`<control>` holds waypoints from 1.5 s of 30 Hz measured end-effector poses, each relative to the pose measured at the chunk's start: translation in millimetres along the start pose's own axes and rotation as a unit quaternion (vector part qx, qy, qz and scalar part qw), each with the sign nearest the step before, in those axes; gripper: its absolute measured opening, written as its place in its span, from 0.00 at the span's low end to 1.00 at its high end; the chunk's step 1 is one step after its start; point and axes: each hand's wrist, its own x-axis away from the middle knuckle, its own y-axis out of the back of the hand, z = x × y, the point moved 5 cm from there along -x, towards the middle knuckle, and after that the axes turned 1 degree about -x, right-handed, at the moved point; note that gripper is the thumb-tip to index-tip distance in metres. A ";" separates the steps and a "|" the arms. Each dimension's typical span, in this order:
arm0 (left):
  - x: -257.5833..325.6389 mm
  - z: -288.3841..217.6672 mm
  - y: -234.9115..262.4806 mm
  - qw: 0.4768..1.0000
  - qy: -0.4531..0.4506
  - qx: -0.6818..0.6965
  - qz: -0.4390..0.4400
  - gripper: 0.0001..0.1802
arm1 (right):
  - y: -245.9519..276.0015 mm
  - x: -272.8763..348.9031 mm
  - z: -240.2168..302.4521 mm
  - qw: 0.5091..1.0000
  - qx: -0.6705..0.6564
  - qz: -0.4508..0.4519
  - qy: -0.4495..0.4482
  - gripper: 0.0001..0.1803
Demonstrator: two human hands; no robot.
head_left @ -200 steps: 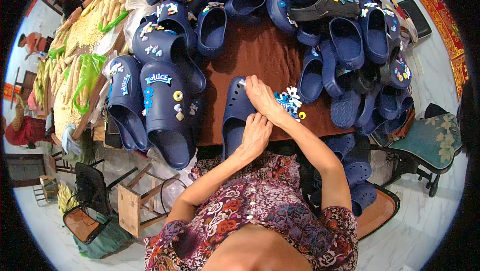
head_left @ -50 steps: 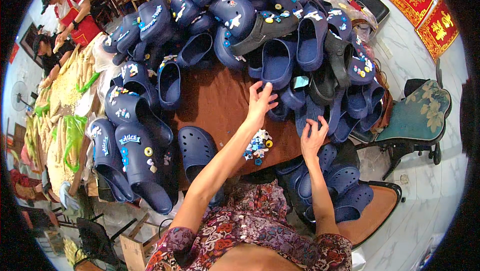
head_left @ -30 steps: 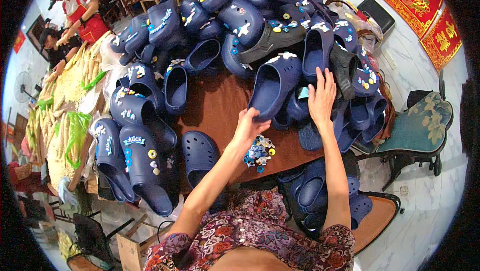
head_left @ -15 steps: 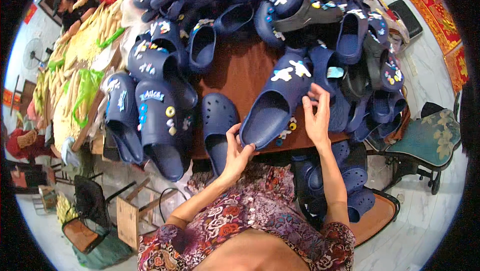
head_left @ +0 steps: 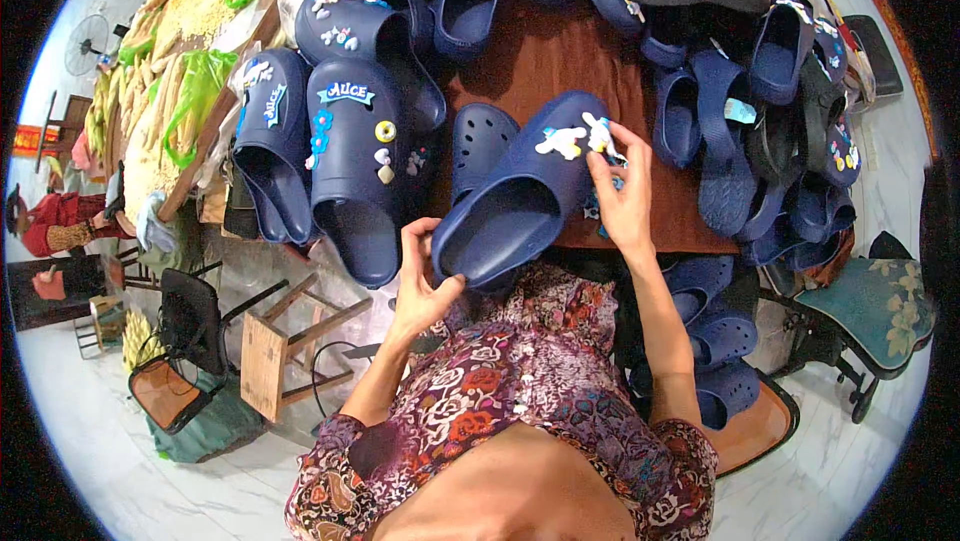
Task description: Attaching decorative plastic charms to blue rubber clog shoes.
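Navy clog [head_left: 520, 191] in hand, at the near edge of the brown-covered table [head_left: 560, 41], heel toward me and out past that edge, toe pointing away and to the right, foot hole facing up. My left hand [head_left: 420, 291] has the heel, thumb and fingers clamped on its rim. My right hand [head_left: 628, 201] is at the toe's right side, index finger and thumb a little apart, around the white charms [head_left: 560, 142]; whether they pinch a charm or only touch it, I cannot tell. Just behind the held one, partly covered by it, a plain clog [head_left: 482, 141] with round vent holes. Loose charms [head_left: 592, 205] on the cloth, mostly hidden by my right hand and the clog. At the table's near left corner, a decorated clog [head_left: 350, 161] with banner, blue flowers and yellow ring, and a narrower-looking clog [head_left: 272, 151] beside it. Toward the right edge, a heap of navy and black pairs, a pale blue tag [head_left: 740, 110] among them. Below the near right corner, more clogs [head_left: 725, 391] on an orange-brown seat [head_left: 768, 431].
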 end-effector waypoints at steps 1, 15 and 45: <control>2.6 3.8 5.3 0.999 0.029 0.009 0.014 0.41 | -7.6 0.0 1.1 1.000 -0.003 0.013 0.001 0.22; -98.7 -94.9 -29.9 0.930 -0.136 -0.338 0.053 0.25 | -41.8 2.3 -37.1 0.997 -0.007 0.064 -0.051 0.19; -199.9 -15.8 -125.8 0.733 -0.152 -0.610 0.260 0.24 | -59.4 -30.4 -54.7 0.957 0.195 0.192 0.095 0.07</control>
